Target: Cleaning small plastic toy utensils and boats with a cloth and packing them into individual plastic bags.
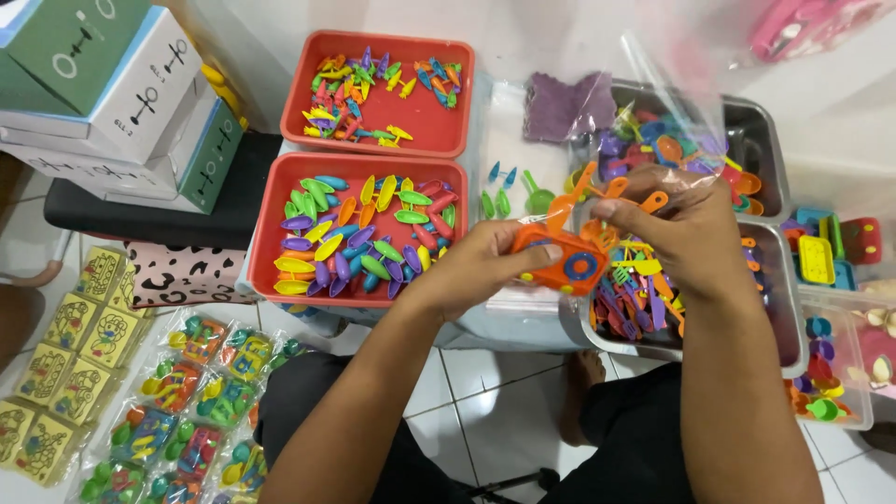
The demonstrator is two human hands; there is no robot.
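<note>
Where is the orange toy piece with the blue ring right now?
In the head view, the orange toy piece sits centre-right, held between the left hand and right hand, above the grey tray of utensils.

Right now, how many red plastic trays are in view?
2. One red plastic tray, farther from the person, holds small mixed-colour pieces; the second red plastic tray, just nearer, holds larger leaf-shaped pieces. The hands and clear bag may hide others on the right.
</note>
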